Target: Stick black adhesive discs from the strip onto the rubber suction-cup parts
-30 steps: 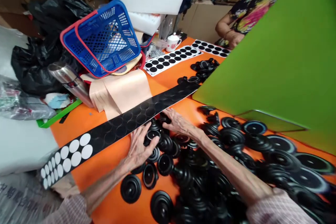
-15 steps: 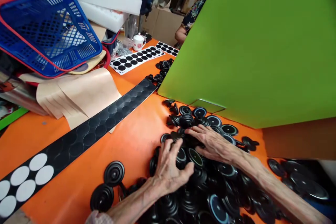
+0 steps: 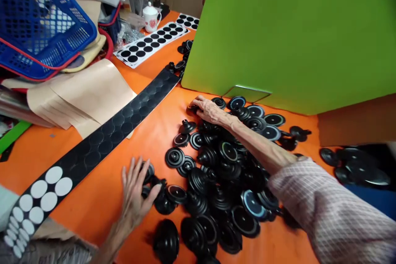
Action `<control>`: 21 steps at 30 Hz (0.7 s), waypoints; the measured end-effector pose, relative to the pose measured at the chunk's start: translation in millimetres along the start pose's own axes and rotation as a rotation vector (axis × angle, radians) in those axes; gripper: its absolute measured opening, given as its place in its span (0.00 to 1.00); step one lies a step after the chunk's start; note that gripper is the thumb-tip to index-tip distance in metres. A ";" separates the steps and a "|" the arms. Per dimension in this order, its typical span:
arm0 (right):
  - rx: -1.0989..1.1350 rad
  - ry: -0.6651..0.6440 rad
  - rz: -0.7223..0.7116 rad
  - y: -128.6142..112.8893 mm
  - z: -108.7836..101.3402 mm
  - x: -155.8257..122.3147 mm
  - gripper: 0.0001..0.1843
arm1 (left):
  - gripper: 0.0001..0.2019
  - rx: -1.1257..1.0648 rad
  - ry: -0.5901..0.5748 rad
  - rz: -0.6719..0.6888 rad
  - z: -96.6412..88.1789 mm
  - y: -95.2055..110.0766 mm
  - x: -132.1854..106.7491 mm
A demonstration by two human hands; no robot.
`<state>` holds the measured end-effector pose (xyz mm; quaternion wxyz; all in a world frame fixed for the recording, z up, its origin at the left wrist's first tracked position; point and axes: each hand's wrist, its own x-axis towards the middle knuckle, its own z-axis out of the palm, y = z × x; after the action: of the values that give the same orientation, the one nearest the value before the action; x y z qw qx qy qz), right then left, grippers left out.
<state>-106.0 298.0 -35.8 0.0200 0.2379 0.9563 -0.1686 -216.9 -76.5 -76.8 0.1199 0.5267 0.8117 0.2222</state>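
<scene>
A heap of black ridged round pieces with short stems (image 3: 221, 198) spreads over the orange tabletop; some lie with flat, ringed faces up. My left hand (image 3: 136, 196) is at the heap's left side, fingers spread, partly covering a few loose pieces. My right hand (image 3: 210, 111) reaches to the far side of the heap. Its fingers curl over one black round piece (image 3: 192, 108), whose grip is partly hidden. To the left lies a long black strip of round stickers (image 3: 116, 121), with bare white circles (image 3: 48, 201) at its near end.
A green panel (image 3: 278, 29) stands behind the heap, with a metal wire loop (image 3: 253, 88) at its foot. Brown paper sheets (image 3: 83, 90), a blue basket (image 3: 37, 24), white sheets of black dots (image 3: 151, 43) and a lidded cup (image 3: 151, 18) are at the left and back.
My left hand has moved left and toward me, off the heap's middle. My right hand has shifted to the heap's far left edge. Several pieces have spread apart, and the view has tilted down.
</scene>
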 end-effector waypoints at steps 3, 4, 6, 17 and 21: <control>0.002 -0.068 -0.090 -2.2 -9.1 -36.2 0.20 | 0.32 -0.113 -0.052 0.069 24.4 49.0 18.0; -0.021 -0.085 -0.119 -3.0 -12.6 -47.9 0.19 | 0.32 -0.149 -0.066 0.089 30.9 63.8 25.6; -0.109 -0.107 -0.161 -2.3 -18.5 -68.8 0.15 | 0.34 -0.206 -0.076 0.099 40.5 86.0 41.7; -0.146 0.333 0.149 -99.1 -16.2 -236.3 0.27 | 0.52 -0.131 -0.262 0.424 -23.3 34.1 -71.7; -0.074 0.275 0.236 -206.0 75.0 -324.2 0.38 | 0.49 0.008 -0.171 0.480 -0.2 31.1 -118.7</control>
<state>83.1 -43.2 -3.7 -0.0825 0.3682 0.9211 -0.0957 -142.6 -173.7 -66.2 0.1297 0.7216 0.6513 0.1956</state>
